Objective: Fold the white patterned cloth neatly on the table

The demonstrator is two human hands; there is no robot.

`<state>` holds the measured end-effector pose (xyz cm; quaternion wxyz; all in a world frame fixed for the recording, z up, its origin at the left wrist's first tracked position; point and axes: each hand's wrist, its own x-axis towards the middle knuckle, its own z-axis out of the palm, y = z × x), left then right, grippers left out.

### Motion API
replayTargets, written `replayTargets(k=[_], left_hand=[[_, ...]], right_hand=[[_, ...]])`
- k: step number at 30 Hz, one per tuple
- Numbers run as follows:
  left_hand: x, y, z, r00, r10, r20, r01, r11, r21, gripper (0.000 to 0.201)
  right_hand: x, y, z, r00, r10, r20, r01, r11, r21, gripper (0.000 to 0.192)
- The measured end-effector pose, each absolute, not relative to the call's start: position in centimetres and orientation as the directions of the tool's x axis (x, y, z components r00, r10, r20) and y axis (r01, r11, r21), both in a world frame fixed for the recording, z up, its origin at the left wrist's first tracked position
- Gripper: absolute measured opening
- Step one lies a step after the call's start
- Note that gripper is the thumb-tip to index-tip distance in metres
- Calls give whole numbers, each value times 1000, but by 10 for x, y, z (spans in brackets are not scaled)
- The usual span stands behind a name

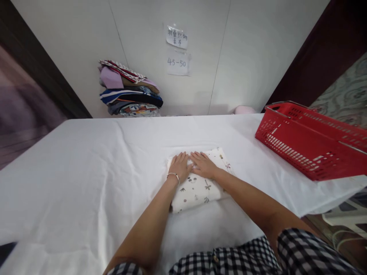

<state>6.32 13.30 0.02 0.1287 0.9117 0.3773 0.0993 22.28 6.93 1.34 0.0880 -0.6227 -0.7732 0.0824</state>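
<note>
A folded cream cloth (200, 189) with small printed figures lies in the middle of the white-covered table (86, 164). Both of my hands rest flat on its far half, side by side and touching. My left hand (180, 166), with a thin bracelet at the wrist, presses palm down with fingers spread. My right hand (203, 164) lies flat beside it, fingers pointing left and away. Neither hand grips the cloth.
A red plastic basket (309, 141) sits on the table's right edge, partly overhanging. A pile of folded clothes (129, 89) stands against the back wall, under two paper notes (177, 49). A pink object (243, 110) peeks over the far edge.
</note>
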Motion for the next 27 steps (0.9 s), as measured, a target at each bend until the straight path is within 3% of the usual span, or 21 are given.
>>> replayTargets(k=[7, 16, 21, 27], left_hand=[[62, 135, 0, 705, 704, 87, 654, -693, 303, 61], [62, 141, -4, 710, 697, 101, 642, -699, 315, 60], [60, 143, -2, 711, 700, 71, 650, -692, 315, 62], [62, 148, -1, 683, 729, 53, 683, -662, 309, 62]], right_hand=[[301, 50, 10, 176, 984, -23, 958, -176, -225, 65], [304, 29, 4, 202, 979, -7, 937, -195, -290, 57], [302, -33, -7, 185, 983, 20, 858, -152, -491, 57], [292, -86, -25, 330, 931, 155, 646, -103, -756, 56]])
